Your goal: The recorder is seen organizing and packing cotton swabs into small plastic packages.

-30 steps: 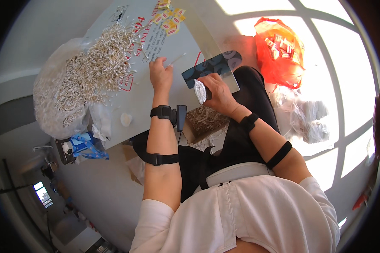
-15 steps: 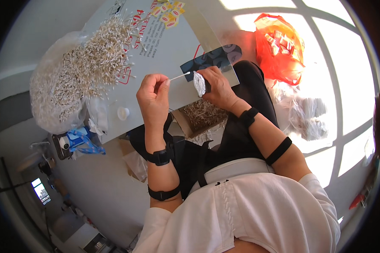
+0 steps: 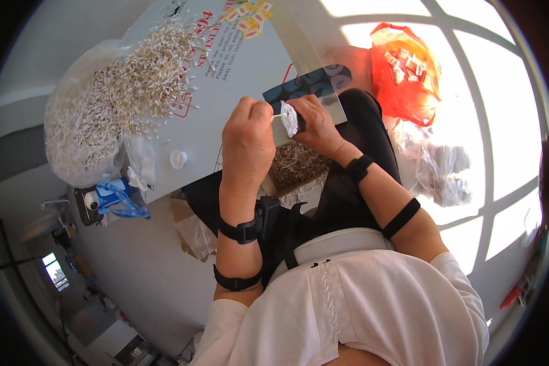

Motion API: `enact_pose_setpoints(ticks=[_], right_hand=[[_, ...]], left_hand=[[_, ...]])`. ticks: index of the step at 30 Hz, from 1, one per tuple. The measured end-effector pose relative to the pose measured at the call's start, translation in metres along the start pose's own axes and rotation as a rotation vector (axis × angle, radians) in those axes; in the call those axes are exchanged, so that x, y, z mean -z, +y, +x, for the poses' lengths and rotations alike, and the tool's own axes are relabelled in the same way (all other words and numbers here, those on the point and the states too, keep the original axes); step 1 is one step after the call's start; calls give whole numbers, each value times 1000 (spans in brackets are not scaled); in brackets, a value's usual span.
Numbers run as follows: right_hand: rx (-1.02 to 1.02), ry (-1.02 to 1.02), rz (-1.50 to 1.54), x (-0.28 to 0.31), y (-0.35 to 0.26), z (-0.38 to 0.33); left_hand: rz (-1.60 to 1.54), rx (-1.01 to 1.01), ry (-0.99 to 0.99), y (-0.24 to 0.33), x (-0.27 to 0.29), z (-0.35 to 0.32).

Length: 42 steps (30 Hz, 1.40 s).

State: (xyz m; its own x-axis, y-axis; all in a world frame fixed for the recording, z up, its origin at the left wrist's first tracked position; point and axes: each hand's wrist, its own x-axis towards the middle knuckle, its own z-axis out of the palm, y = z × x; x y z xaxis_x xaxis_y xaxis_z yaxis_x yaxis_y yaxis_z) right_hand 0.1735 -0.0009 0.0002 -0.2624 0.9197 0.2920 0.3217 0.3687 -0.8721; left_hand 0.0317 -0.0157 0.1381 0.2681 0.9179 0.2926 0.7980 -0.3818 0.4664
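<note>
My left hand (image 3: 249,137) pinches a thin cotton swab (image 3: 277,115), whose far end meets a bundle of cotton swabs (image 3: 289,119). My right hand (image 3: 318,129) is wrapped round that bundle. Its white tips face left, packed into a pointed oval, while the rest is hidden in my fingers and by a dark edge. Behind both hands a dark printed strip (image 3: 280,91) lies on the table corner. To the left, a large heap of loose cotton swabs (image 3: 141,82) spills from a clear plastic bag (image 3: 60,143) onto the table.
Below the table edge, a cardboard box (image 3: 277,185) holds more swabs. A small white cup-shaped piece (image 3: 178,159) and a blue item with a lanyard (image 3: 113,198) sit at left. Yellow labels (image 3: 249,25) lie far back. An orange-red bag (image 3: 402,91) and clear bags (image 3: 448,177) are at right.
My left hand has moved right and turned over, bringing the swab up to the bundle. Before, the swab's tip was apart from it. My right hand has barely moved.
</note>
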Motion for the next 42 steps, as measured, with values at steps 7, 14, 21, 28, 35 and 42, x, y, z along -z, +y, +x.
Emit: enact_pose_setpoints(ticks=[7,14,21,28,35,42], right_hand=[[4,-11,2,0,1,1],[7,-1,-1,-1,1,0],[5,5,14,0,1,0],[23,-6,0,1,2,0],[21,-5,-6,0,1,0],[31,6,-8,-1,3,0]], left_hand=[[79,-55,-53,1,-5,5],[98,-70,-110,0,-16,7],[-349,280,-36,-6,-23,-3],[-736,537,41,-16,-29,-4],[-727,528,59,-24,-42,-4],[-741,577,55,-27,-45,-4]])
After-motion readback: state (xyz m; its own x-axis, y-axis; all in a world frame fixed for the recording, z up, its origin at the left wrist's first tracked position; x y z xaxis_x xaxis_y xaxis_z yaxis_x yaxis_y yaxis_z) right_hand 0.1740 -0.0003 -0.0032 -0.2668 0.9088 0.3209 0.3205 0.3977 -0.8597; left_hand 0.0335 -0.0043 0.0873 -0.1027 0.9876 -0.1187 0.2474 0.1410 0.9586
